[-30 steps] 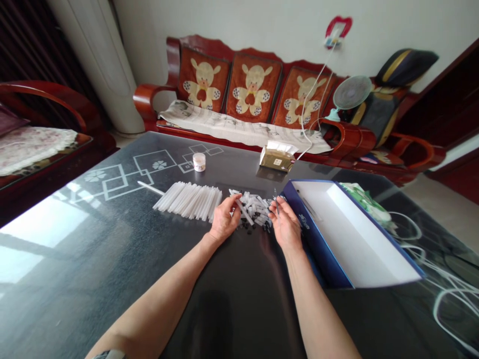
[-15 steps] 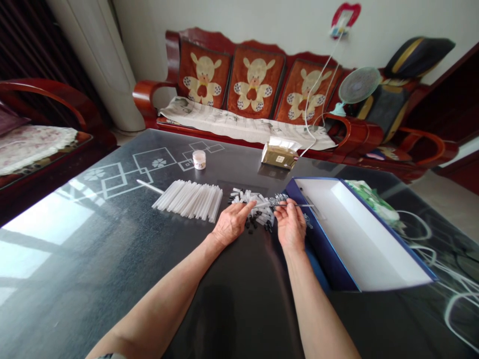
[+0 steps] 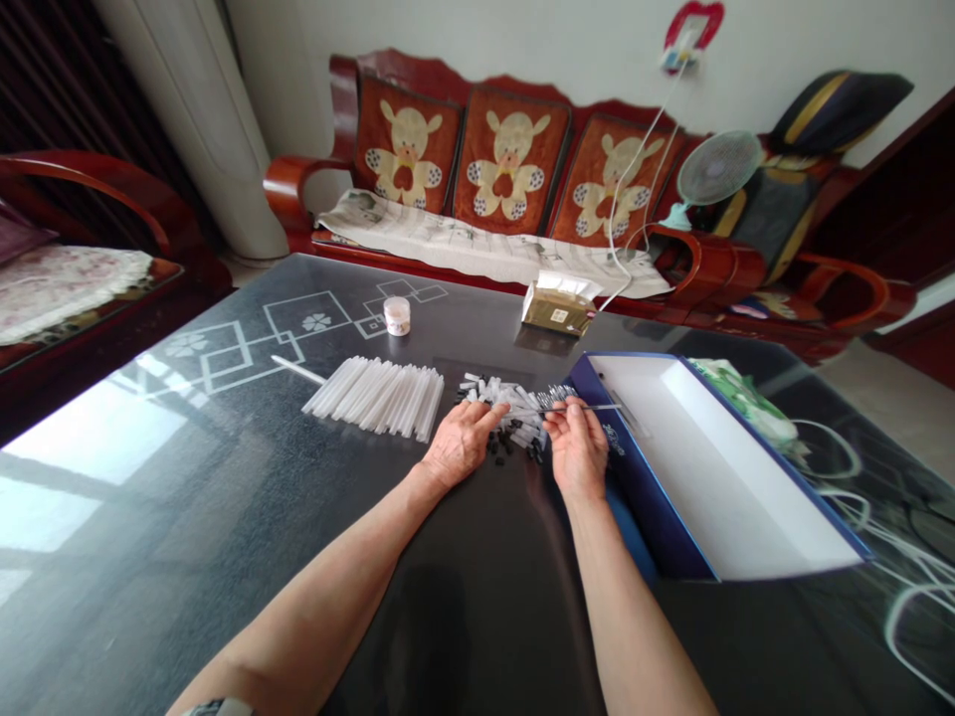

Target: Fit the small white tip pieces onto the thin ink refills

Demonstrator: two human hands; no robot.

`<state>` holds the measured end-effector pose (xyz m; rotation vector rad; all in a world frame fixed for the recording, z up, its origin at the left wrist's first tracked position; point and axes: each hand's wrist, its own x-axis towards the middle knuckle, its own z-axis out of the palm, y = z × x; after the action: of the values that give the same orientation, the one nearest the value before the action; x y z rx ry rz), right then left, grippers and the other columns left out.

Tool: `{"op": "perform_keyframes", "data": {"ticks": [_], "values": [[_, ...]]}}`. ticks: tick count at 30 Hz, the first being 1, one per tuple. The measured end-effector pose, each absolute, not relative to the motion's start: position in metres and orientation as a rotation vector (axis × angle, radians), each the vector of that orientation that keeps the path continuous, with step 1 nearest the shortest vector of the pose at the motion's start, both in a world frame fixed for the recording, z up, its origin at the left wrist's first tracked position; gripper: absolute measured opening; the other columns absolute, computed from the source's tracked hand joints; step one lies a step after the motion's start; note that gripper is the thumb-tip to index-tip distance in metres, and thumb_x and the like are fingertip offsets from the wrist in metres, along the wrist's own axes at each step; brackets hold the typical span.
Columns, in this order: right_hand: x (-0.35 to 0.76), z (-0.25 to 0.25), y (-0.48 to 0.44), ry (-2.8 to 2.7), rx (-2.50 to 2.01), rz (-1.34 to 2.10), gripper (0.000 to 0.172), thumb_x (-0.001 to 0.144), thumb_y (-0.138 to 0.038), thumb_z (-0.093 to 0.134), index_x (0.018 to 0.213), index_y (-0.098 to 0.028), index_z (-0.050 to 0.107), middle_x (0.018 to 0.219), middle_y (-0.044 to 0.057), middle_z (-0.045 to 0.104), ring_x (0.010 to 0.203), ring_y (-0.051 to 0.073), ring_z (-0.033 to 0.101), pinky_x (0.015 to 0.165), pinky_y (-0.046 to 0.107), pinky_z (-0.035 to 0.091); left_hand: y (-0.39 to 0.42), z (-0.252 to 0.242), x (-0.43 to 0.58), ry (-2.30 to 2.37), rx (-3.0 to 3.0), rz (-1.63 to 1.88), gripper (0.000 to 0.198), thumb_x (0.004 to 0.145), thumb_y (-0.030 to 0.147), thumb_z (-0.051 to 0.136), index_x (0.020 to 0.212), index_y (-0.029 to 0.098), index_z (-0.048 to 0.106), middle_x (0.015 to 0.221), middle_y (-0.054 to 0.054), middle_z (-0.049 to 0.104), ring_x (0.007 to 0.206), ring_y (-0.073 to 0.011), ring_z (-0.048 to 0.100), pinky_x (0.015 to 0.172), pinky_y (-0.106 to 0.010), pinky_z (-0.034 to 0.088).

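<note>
My right hand (image 3: 580, 452) pinches a thin dark rod (image 3: 603, 407), which looks like a pen refill, between thumb and fingers. It lies nearly level, its right end over the box's edge. My left hand (image 3: 461, 440) is closed at the rod's left end, fingertips together at a small white piece; its exact grip is hidden. Under and around both hands spreads a pile of small white and black plastic pieces (image 3: 526, 436). Behind my right hand lie several silver pointed pieces (image 3: 556, 394). To the left, white translucent tubes (image 3: 377, 398) lie side by side in a row.
A blue box with a white inside (image 3: 735, 477) stands at the right, beside a green-white packet (image 3: 746, 403) and white cables (image 3: 906, 587). Farther back on the dark table (image 3: 261, 517) are a small round jar (image 3: 397, 316) and a tissue box (image 3: 559, 306).
Both hands stay in nearly the same place. The rod in my right hand has shifted slightly to the left.
</note>
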<state>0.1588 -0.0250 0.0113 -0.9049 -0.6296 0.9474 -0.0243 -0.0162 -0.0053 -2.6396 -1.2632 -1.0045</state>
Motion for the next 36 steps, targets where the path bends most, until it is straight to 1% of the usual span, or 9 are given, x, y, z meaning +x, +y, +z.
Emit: {"op": "perform_keyframes", "data": {"ticks": [5, 10, 13, 18, 20, 22, 26, 31, 36], "values": [[0.154, 0.011, -0.028, -0.72, -0.954, 0.962, 0.025, 0.071, -0.039, 0.073, 0.086, -0.02, 0.067, 0.086, 0.001, 0.067, 0.072, 0.011, 0.061, 0.059, 0.022, 0.05, -0.017, -0.003, -0.024, -1.223, -2.651, -1.026, 0.041, 0.094, 0.013, 0.032, 0.128, 0.016, 0.055, 0.091, -0.008, 0.062, 0.082, -0.0189, 0.055, 0.081, -0.033, 0.049], [0.142, 0.007, -0.035, -0.901, -0.982, 1.07, 0.021, 0.076, -0.04, 0.069, 0.087, -0.021, 0.07, 0.108, 0.004, 0.067, 0.091, 0.017, 0.062, 0.066, 0.027, 0.053, -0.021, -0.002, -0.021, -1.131, -2.687, -1.106, 0.039, 0.096, 0.016, 0.031, 0.129, 0.014, 0.051, 0.093, -0.009, 0.062, 0.085, -0.0186, 0.058, 0.082, -0.033, 0.051], [0.133, 0.004, -0.039, -1.034, -1.017, 1.086, 0.027, 0.079, -0.044, 0.065, 0.096, -0.023, 0.071, 0.12, 0.005, 0.064, 0.103, 0.022, 0.061, 0.074, 0.033, 0.054, -0.023, -0.003, -0.018, -1.147, -2.697, -1.186, 0.035, 0.097, 0.022, 0.033, 0.127, 0.015, 0.05, 0.091, -0.008, 0.062, 0.086, -0.0181, 0.06, 0.081, -0.031, 0.051], [0.127, 0.004, -0.044, -1.194, -1.006, 1.11, 0.043, 0.081, -0.044, 0.063, 0.12, -0.027, 0.062, 0.125, 0.005, 0.063, 0.119, 0.025, 0.055, 0.094, 0.04, 0.049, -0.025, -0.004, -0.017, -1.197, -2.714, -1.243, 0.035, 0.099, 0.032, 0.036, 0.128, 0.017, 0.048, 0.091, -0.006, 0.064, 0.081, -0.0152, 0.064, 0.072, -0.024, 0.051], [0.128, 0.005, -0.043, -1.155, -0.969, 1.131, 0.05, 0.082, -0.044, 0.063, 0.128, -0.027, 0.055, 0.126, 0.006, 0.062, 0.115, 0.024, 0.057, 0.089, 0.039, 0.051, -0.026, -0.003, -0.018, -1.237, -2.703, -1.187, 0.037, 0.099, 0.032, 0.034, 0.132, 0.019, 0.046, 0.087, -0.004, 0.063, 0.076, -0.0139, 0.064, 0.066, -0.022, 0.05], [0.132, 0.005, -0.04, -1.066, -0.964, 1.098, 0.051, 0.083, -0.045, 0.061, 0.129, -0.026, 0.053, 0.122, 0.007, 0.063, 0.105, 0.022, 0.061, 0.078, 0.035, 0.054, -0.027, -0.002, -0.019, -1.267, -2.687, -1.116, 0.037, 0.099, 0.031, 0.033, 0.132, 0.021, 0.047, 0.082, -0.003, 0.062, 0.073, -0.0133, 0.063, 0.063, -0.02, 0.048], [0.139, 0.004, -0.036, -0.9, -1.011, 0.975, 0.032, 0.079, -0.042, 0.066, 0.104, -0.022, 0.064, 0.095, 0.004, 0.069, 0.08, 0.016, 0.063, 0.063, 0.027, 0.051, -0.027, 0.0, -0.021, -1.268, -2.696, -1.019, 0.036, 0.099, 0.03, 0.034, 0.128, 0.023, 0.053, 0.079, -0.003, 0.061, 0.07, -0.0128, 0.062, 0.059, -0.019, 0.046], [0.133, 0.004, -0.036, -0.83, -1.012, 1.055, 0.026, 0.071, -0.037, 0.074, 0.09, -0.021, 0.065, 0.084, 0.0, 0.07, 0.072, 0.014, 0.064, 0.067, 0.028, 0.053, -0.027, -0.001, -0.021, -1.257, -2.692, -1.034, 0.035, 0.099, 0.031, 0.034, 0.127, 0.022, 0.054, 0.077, -0.003, 0.06, 0.07, -0.0124, 0.062, 0.06, -0.019, 0.046], [0.124, 0.004, -0.044, -1.01, -1.066, 0.964, 0.016, 0.078, -0.035, 0.066, 0.088, -0.023, 0.067, 0.083, 0.002, 0.071, 0.075, 0.018, 0.066, 0.074, 0.035, 0.054, -0.026, -0.005, -0.02, -1.29, -2.638, -1.088, 0.037, 0.098, 0.026, 0.035, 0.132, 0.02, 0.047, 0.08, -0.003, 0.061, 0.074, -0.0137, 0.062, 0.064, -0.021, 0.049]]}}
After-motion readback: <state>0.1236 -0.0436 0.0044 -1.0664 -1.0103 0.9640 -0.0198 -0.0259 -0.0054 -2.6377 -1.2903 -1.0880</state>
